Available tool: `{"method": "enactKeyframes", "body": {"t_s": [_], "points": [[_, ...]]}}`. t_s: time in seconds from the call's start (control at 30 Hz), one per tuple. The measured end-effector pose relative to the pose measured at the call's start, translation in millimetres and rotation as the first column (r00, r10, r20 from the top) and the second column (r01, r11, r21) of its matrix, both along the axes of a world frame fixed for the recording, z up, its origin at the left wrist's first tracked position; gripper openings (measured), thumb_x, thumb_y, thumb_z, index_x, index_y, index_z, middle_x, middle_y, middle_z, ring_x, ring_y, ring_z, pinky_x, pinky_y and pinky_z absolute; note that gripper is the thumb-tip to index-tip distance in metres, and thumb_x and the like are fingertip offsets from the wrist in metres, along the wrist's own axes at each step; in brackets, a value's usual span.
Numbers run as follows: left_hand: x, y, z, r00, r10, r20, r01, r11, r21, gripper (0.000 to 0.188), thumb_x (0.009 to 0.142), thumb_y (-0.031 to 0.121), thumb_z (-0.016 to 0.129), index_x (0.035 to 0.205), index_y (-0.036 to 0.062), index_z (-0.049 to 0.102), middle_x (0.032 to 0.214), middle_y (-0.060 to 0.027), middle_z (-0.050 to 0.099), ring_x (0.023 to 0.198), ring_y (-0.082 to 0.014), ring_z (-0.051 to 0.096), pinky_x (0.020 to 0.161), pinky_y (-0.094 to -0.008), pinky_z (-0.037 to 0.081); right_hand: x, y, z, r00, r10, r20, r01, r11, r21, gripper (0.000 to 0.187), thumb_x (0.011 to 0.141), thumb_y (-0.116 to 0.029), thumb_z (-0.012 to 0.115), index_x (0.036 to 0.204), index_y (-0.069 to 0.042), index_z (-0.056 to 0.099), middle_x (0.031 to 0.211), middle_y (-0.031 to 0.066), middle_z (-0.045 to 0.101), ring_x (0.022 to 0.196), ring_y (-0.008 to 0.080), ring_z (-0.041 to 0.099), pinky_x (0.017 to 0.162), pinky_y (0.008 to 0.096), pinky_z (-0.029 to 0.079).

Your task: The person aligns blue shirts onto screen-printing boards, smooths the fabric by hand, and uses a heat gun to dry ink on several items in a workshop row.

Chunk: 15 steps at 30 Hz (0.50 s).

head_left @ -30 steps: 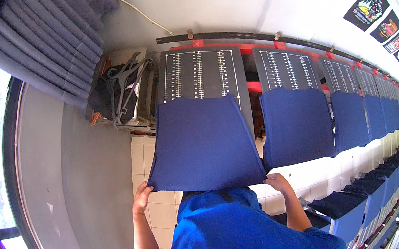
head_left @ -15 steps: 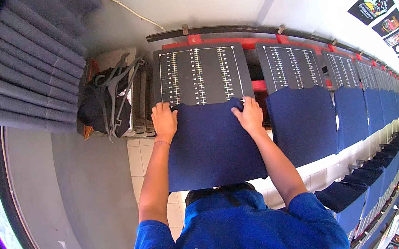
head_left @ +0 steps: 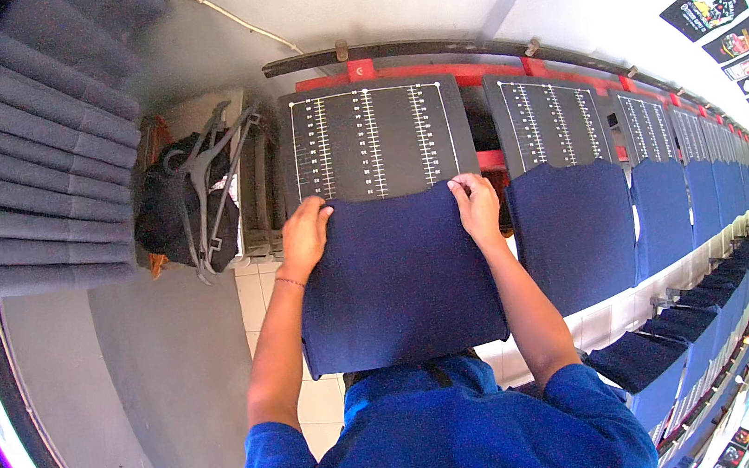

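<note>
A navy fabric panel (head_left: 399,278) with a shallow curved neckline lies over the lower part of a black board (head_left: 395,138) marked with white scale lines. My left hand (head_left: 305,235) pinches the panel's far left corner between thumb and fingers. At the far right corner, my right hand (head_left: 480,206) grips the cloth in the same way. Above the panel's far edge the board's ruled surface shows bare. The panel's near edge hangs close to my body, and the board beneath the cloth is hidden.
More ruled boards (head_left: 550,119) with navy panels (head_left: 576,237) run off to the right along a red frame (head_left: 458,79). A second row of cloth-covered boards (head_left: 638,361) stands at lower right. Left are a black bag with grey straps (head_left: 201,194) and a grey curtain (head_left: 40,172).
Both hands have closed into pinches on the panel's corners; the right thumb was spread before. The panel's near edge has shifted slightly toward me, and the camera view has moved a little.
</note>
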<state>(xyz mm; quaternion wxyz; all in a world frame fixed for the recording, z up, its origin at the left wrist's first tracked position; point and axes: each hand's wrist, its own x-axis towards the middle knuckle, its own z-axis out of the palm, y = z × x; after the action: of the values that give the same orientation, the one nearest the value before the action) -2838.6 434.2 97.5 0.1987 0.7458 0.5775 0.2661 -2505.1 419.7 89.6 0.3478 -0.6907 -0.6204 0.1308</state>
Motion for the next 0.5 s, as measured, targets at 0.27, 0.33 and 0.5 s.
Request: {"method": "enactKeyframes", "body": {"t_s": [0.27,0.33,0.5], "points": [[-10,27,-2,0.986,-0.053,-0.156,0.05,0.998,-0.022,0.021,0.093,0.023,0.059,0.097,0.0024,0.055,0.098,-0.0179,0.064,0.087,-0.0413,0.063,0.072,-0.0487,0.052,-5,22,-16,0.999,0.01,0.047,-0.009,1.0,-0.028,0.016,0.086,-0.022,0.069,0.085,-0.006,0.069,0.087,0.0126,0.069,0.084,0.0332,0.063,0.078,0.0448,0.047],[-10,27,-1,0.982,-0.06,-0.181,0.049,0.997,-0.063,0.022,0.092,0.023,0.06,0.098,0.003,0.055,0.1,-0.0174,0.063,0.089,-0.04,0.063,0.073,-0.0483,0.051,-6,23,-18,0.997,0.011,0.079,-0.009,1.0,-0.028,0.015,0.085,-0.022,0.069,0.084,-0.007,0.07,0.087,0.012,0.069,0.084,0.0328,0.062,0.077,0.0455,0.047],[8,14,21,0.956,-0.025,-0.292,0.058,0.993,0.104,0.033,0.088,0.03,0.064,0.111,0.0064,0.059,0.117,-0.0127,0.06,0.111,-0.0335,0.056,0.094,-0.0461,0.044,-13,20,-16,0.976,0.008,0.217,-0.003,1.0,-0.024,0.025,0.083,-0.025,0.07,0.1,-0.006,0.066,0.099,0.0131,0.066,0.09,0.0348,0.061,0.079,0.0463,0.046]]}}
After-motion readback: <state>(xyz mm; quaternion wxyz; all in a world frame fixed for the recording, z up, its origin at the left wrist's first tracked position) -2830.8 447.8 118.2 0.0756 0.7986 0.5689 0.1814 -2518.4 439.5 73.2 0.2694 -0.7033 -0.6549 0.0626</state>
